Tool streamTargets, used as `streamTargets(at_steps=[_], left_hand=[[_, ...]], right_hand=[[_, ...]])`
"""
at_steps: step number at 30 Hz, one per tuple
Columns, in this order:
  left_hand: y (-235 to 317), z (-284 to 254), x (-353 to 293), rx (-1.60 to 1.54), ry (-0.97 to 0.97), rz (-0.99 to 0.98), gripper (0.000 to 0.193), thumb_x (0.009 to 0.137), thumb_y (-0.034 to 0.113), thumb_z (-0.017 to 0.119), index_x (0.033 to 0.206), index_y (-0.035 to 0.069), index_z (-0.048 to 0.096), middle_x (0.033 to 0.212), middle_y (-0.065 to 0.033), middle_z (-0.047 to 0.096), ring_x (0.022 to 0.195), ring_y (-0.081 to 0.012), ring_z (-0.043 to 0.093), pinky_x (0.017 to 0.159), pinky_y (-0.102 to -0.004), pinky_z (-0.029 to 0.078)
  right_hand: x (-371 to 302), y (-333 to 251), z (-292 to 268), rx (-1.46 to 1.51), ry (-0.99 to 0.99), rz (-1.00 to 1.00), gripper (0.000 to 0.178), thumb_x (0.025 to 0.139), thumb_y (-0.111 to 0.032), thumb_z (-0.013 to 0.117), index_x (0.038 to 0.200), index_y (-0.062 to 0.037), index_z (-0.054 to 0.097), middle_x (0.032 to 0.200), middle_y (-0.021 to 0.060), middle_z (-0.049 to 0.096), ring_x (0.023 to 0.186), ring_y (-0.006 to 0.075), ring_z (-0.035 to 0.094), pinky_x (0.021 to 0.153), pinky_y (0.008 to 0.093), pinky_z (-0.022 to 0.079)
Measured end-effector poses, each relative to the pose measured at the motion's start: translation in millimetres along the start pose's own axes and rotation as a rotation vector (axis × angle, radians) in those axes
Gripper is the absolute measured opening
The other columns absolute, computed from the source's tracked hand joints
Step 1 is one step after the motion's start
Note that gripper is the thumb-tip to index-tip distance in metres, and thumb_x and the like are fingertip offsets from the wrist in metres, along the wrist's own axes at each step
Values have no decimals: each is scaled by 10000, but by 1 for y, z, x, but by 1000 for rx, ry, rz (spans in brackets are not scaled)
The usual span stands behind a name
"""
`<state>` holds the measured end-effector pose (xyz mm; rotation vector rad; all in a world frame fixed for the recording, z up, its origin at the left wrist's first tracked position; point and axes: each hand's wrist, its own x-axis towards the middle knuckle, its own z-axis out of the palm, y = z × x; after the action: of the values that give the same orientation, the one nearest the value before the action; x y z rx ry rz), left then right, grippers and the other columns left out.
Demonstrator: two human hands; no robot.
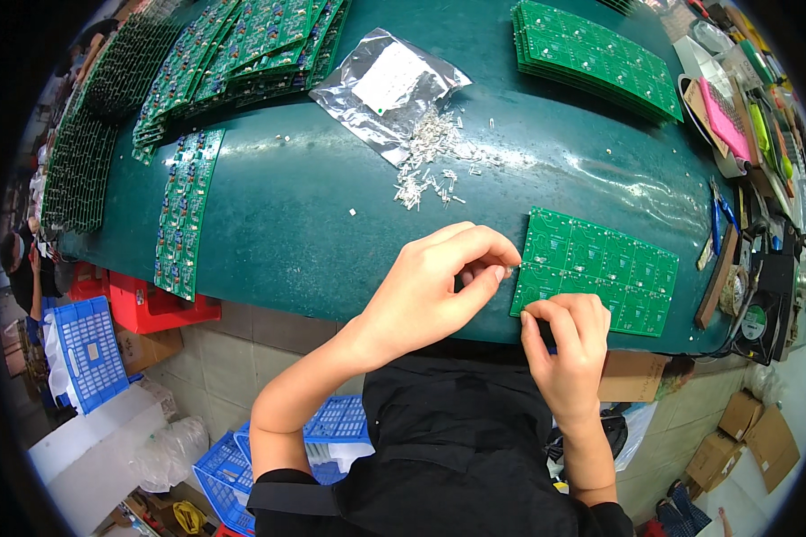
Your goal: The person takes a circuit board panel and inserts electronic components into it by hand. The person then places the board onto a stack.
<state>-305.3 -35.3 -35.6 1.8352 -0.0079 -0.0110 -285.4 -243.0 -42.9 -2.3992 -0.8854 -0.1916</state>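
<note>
A green circuit board panel [600, 271] lies flat near the table's front edge, with a few small parts standing on it. My left hand [443, 282] is closed in a pinch at the panel's left edge. Between its thumb and forefinger shows a tiny silvery electronic component [509, 271]. My right hand [571, 345] rests over the panel's near left corner, thumb and forefinger pressed together; whatever they hold is hidden. Beyond my left hand, a pile of small silvery components [428, 152] spills from a clear plastic bag [381, 85] with a white label.
Bare panels [591, 58] are stacked at the far right, populated boards [242, 54] at the far left. One populated strip [188, 215] lies at the left. Blue-handled pliers [718, 215] and a wooden bar [718, 277] are at the right. A red stool [157, 300] stands below.
</note>
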Motion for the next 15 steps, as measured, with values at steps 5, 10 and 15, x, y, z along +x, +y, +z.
streamTargets(at_steps=[5, 10, 15], left_hand=[[2, 7, 0, -176, -61, -133, 206, 921, 19, 650, 1122, -22, 634, 940, -75, 700, 889, -125, 692, 764, -252, 536], [5, 16, 3, -292, -146, -206, 267, 914, 27, 665, 1167, -13, 590, 909, -62, 702, 883, -106, 683, 757, -245, 532], [13, 35, 7, -410, -266, -237, 300, 915, 29, 663, 1197, 5, 563, 898, -49, 696, 844, -91, 662, 736, -242, 527]], right_hand=[[0, 4, -2, 32, -30, 12, 205, 737, -33, 776, 900, -87, 665, 881, 42, 607, 851, 236, 583, 805, 380, 406], [0, 14, -18, 329, -47, 151, 218, 762, -22, 778, 971, -47, 719, 928, 83, 669, 894, 247, 630, 809, 346, 476], [-2, 19, -26, 599, 31, 252, 149, 793, 5, 763, 929, -2, 702, 913, 92, 671, 861, 207, 629, 761, 309, 500]])
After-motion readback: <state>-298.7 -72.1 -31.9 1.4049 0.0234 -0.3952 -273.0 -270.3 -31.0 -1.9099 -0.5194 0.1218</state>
